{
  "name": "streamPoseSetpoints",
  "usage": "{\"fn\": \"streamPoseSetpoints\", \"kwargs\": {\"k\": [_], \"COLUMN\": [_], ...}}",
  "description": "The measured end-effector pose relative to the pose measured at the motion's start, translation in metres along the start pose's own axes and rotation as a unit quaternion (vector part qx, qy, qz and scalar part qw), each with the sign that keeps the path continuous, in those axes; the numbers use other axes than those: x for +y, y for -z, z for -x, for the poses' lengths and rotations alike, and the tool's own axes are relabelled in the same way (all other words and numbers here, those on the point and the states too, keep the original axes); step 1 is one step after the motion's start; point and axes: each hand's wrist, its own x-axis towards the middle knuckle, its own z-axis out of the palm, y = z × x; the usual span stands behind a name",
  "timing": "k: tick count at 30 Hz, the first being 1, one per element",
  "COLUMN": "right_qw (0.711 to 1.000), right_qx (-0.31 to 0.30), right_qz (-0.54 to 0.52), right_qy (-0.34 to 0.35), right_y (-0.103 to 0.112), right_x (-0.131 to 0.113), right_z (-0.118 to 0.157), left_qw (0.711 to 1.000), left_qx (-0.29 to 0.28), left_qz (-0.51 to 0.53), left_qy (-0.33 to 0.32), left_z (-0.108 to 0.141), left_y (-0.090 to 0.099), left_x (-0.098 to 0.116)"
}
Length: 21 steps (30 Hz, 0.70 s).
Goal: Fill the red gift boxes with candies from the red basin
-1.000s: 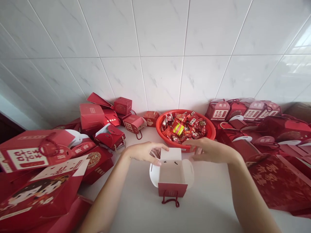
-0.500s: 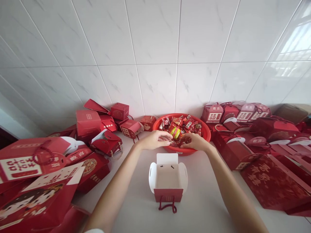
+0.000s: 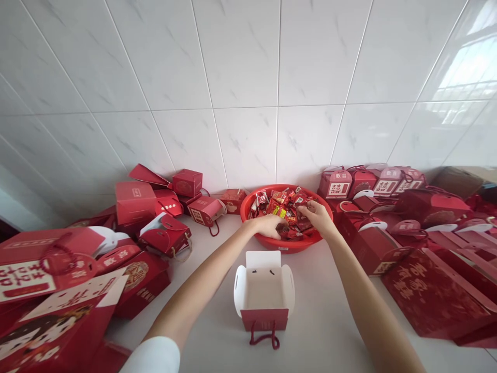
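A red plastic basin (image 3: pixel 286 248) holds a heap of wrapped candies (image 3: pixel 292 201), mostly red with one yellow label. My left hand (image 3: pixel 272 226) reaches into its near side with fingers curled down among the wrappers; the fingertips are partly hidden. At the basin's right side, my right hand (image 3: pixel 319 217) bends its fingers and thumb together at a red wrapped candy (image 3: pixel 303 223). In front of the basin, between my forearms, stands an open gift box (image 3: pixel 264 318), white inside. Its flaps are spread, its inside shows no candy, and a dark red cord handle (image 3: pixel 264 340) hangs at the front.
Red gift boxes (image 3: pixel 149 277) are piled on the left, some tilted or partly open. More boxes (image 3: pixel 388 243) stand packed on the right, with a brown carton (image 3: pixel 458 181) behind them. A tiled wall (image 3: pixel 244 145) rises behind the white tabletop (image 3: pixel 314 305).
My left hand has moved right and down into the candies, its fingers now curled. My right hand has shifted slightly right and up within the basin. The view has shifted slightly.
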Motion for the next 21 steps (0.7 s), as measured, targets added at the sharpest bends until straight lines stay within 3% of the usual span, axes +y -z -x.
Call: {"fn": "streamPoseSetpoints", "kwargs": {"k": [3,6,13,17,21], "right_qw": [0.989,0.979,0.962,0.955,0.948], "right_qx": [0.028,0.035,0.035,0.032,0.030], "right_qz": [-0.141,-0.194,-0.263,-0.287,-0.308], "right_qy": [-0.031,-0.048,-0.067,-0.071,-0.075], "right_y": [0.001,0.003,0.002,0.002,0.003], "right_x": [-0.005,-0.009,-0.013,-0.015,-0.016], "right_z": [0.000,0.001,0.004,0.005,0.004], "left_qw": [1.000,1.000,0.991,0.960,0.930], "left_qx": [-0.023,-0.014,0.102,0.195,0.211], "left_qz": [-0.003,-0.001,0.091,0.199,0.302], "left_qy": [0.002,0.004,-0.007,0.006,0.008], "left_z": [-0.010,-0.016,-0.020,-0.025,-0.025], "left_y": [-0.001,-0.007,-0.012,-0.005,-0.001], "left_x": [0.003,0.008,0.004,-0.009,-0.023]}}
